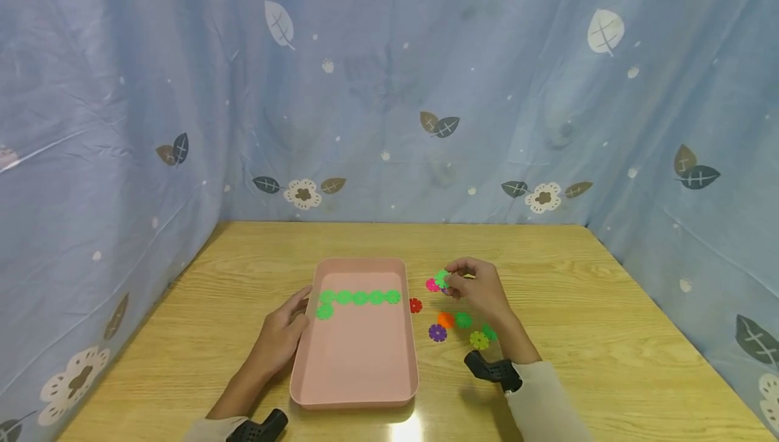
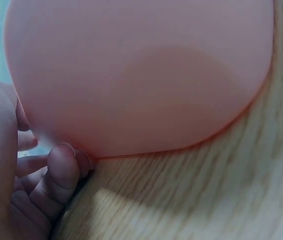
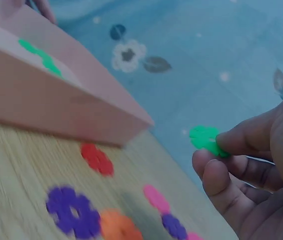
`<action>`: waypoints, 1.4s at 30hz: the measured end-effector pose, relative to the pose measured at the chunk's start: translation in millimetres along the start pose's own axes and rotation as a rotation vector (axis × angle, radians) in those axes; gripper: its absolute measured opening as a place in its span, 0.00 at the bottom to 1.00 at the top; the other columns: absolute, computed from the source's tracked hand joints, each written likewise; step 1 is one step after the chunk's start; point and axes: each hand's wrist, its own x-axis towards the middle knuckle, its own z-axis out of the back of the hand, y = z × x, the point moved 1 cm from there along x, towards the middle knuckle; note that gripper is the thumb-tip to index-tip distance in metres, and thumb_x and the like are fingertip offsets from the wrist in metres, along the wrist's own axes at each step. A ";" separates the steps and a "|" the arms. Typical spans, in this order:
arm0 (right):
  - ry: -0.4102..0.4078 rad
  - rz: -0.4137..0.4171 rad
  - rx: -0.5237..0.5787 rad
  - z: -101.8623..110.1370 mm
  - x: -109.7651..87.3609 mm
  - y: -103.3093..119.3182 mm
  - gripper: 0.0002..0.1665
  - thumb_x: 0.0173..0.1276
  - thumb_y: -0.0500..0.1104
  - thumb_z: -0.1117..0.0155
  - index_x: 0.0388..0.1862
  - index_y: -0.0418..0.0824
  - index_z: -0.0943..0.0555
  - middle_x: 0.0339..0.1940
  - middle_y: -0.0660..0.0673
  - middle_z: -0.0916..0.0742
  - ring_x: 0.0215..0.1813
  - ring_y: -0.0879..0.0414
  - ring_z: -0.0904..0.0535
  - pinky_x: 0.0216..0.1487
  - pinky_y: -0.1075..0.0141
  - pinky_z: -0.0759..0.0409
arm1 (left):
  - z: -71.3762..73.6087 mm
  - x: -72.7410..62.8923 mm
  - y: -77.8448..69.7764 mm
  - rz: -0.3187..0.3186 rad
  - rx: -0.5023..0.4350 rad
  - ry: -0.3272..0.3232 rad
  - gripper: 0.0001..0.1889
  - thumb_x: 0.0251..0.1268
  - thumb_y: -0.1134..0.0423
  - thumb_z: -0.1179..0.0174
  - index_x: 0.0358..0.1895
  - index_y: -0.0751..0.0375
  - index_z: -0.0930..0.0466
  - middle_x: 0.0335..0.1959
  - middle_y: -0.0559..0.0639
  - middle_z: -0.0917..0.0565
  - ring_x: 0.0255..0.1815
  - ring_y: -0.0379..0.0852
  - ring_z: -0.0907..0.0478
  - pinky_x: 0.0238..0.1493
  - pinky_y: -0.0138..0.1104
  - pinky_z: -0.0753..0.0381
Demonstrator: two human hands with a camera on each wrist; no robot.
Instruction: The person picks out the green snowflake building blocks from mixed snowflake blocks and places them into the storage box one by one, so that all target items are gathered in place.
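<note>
A pink tray (image 1: 356, 367) lies on the wooden table, its long side pointing away from me. My left hand (image 1: 281, 334) holds its left side; in the left wrist view the fingers (image 2: 64, 160) are bent at the tray's edge. Inside the tray, several green snowflake discs (image 1: 360, 298) form a row across the far part, and another green disc (image 1: 324, 311) sits just below the row's left end. Right of the tray, my right hand (image 1: 481, 288) pinches a green snowflake disc (image 3: 204, 139) between thumb and fingers, above the table.
Loose discs lie right of the tray: red (image 1: 416, 305), pink (image 1: 432, 285), orange (image 1: 446, 320), purple (image 1: 437, 332), yellow (image 1: 479, 340) and green (image 1: 464, 320). A patterned blue curtain (image 1: 389, 90) hangs behind the table (image 1: 548, 253) and along both sides.
</note>
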 end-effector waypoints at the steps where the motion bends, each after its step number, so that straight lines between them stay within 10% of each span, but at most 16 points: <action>1: 0.008 0.007 0.004 -4.8 1.5 3.9 0.09 0.69 0.32 0.37 0.46 0.28 0.18 0.33 0.35 0.18 0.33 0.36 0.16 0.34 0.55 0.13 | 0.2 0.2 0.4 0.001 0.001 -0.001 0.29 0.75 0.66 0.56 0.78 0.58 0.38 0.66 0.65 0.23 0.65 0.64 0.23 0.60 0.51 0.19; 17: 0.204 0.093 0.021 -66.6 11.4 40.6 0.09 0.73 0.30 0.41 0.47 0.28 0.17 0.32 0.34 0.17 0.27 0.46 0.19 0.27 0.62 0.18 | 0.1 0.9 0.2 0.008 0.008 0.016 0.30 0.74 0.66 0.56 0.78 0.60 0.40 0.67 0.66 0.24 0.65 0.66 0.23 0.61 0.53 0.20; 23: 0.215 0.091 0.015 -82.1 14.4 45.1 0.10 0.73 0.30 0.41 0.48 0.29 0.16 0.31 0.36 0.16 0.33 0.33 0.18 0.31 0.51 0.15 | 1.0 0.4 0.4 0.014 -0.003 0.011 0.30 0.74 0.65 0.56 0.78 0.58 0.39 0.67 0.65 0.23 0.64 0.65 0.22 0.60 0.52 0.20; 29: 0.252 0.087 0.044 -100.7 17.0 46.5 0.10 0.72 0.29 0.41 0.49 0.28 0.17 0.31 0.33 0.16 0.35 0.30 0.17 0.29 0.61 0.16 | 1.4 0.0 0.5 0.015 0.014 0.003 0.30 0.73 0.65 0.56 0.78 0.57 0.38 0.66 0.64 0.22 0.63 0.65 0.21 0.60 0.53 0.20; 42: 0.271 0.098 -0.010 -147.2 29.5 40.2 0.09 0.65 0.29 0.38 0.43 0.29 0.15 0.25 0.39 0.15 0.21 0.48 0.17 0.26 0.64 0.17 | 1.5 1.3 1.6 0.009 0.035 0.002 0.30 0.73 0.65 0.56 0.78 0.58 0.38 0.65 0.66 0.22 0.61 0.65 0.20 0.56 0.50 0.17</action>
